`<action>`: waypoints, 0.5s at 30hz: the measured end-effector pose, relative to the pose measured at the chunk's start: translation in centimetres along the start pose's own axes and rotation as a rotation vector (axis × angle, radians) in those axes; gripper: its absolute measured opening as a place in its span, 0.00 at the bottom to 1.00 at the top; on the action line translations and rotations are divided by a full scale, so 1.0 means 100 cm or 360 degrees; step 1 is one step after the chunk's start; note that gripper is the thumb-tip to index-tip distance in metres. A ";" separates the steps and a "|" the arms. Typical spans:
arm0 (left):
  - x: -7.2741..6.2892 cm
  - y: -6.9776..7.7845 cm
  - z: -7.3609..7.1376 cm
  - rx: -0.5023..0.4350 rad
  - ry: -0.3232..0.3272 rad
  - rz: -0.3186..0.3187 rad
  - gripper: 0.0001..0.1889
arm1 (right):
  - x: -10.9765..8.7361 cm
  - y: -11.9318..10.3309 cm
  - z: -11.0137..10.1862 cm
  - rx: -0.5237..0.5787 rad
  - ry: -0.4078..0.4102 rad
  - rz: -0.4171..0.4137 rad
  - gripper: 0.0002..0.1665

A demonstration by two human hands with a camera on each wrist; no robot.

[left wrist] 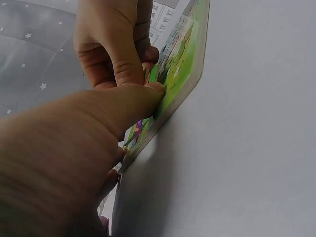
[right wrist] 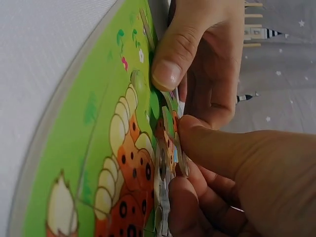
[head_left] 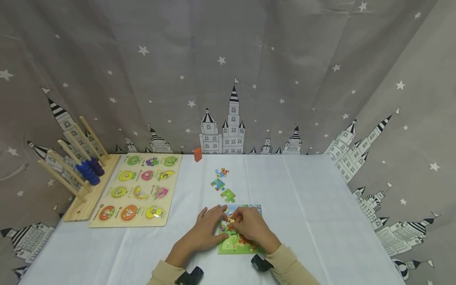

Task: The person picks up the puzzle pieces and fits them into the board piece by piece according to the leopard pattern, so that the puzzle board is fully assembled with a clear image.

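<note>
A jigsaw puzzle board point(head_left: 236, 249) with a green picture of a spotted orange animal lies on the white table in front of me. My right hand point(head_left: 253, 226) is over its upper middle, pinching a small puzzle piece point(right wrist: 171, 129) between thumb and fingers. That piece is tilted against the board in the right wrist view; its lower edge is hidden. Along the board's left side rests my left hand point(head_left: 206, 228), fingers spread toward the top edge and thumb point(right wrist: 167, 74) on the picture. Three loose puzzle pieces point(head_left: 228, 195) form a line beyond the board.
At the left lies a wooden fruit peg board point(head_left: 133, 219). Beside it stands a wooden rack point(head_left: 80, 213) with upright pegs and blue and purple rings. A red block point(head_left: 197, 154) stands at the table's back edge, before a grey curtain point(head_left: 228, 39) printed with castles.
</note>
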State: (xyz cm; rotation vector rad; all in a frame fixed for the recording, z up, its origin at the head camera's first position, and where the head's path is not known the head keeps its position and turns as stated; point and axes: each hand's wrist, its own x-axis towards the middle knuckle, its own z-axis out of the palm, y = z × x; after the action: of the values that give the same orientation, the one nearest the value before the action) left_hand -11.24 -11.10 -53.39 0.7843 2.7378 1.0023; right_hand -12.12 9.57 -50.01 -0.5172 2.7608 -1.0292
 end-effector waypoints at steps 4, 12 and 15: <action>0.001 0.000 0.000 0.0031 0.0005 0.0005 0.16 | -0.004 0.003 -0.005 0.0001 -0.0068 0.0013 0.08; 0.000 0.000 0.000 0.0053 -0.0022 -0.0011 0.17 | -0.013 0.011 -0.008 -0.0039 -0.0080 -0.0010 0.03; 0.001 0.000 0.001 0.0055 -0.0011 -0.0013 0.17 | -0.013 0.012 -0.007 -0.0026 -0.0075 -0.0015 0.03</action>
State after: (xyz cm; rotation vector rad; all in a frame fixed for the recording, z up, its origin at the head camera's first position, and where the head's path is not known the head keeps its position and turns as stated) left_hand -11.27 -10.98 -53.42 0.7792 2.7573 0.9516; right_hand -11.46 11.32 -50.28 -0.5503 2.7304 -0.9848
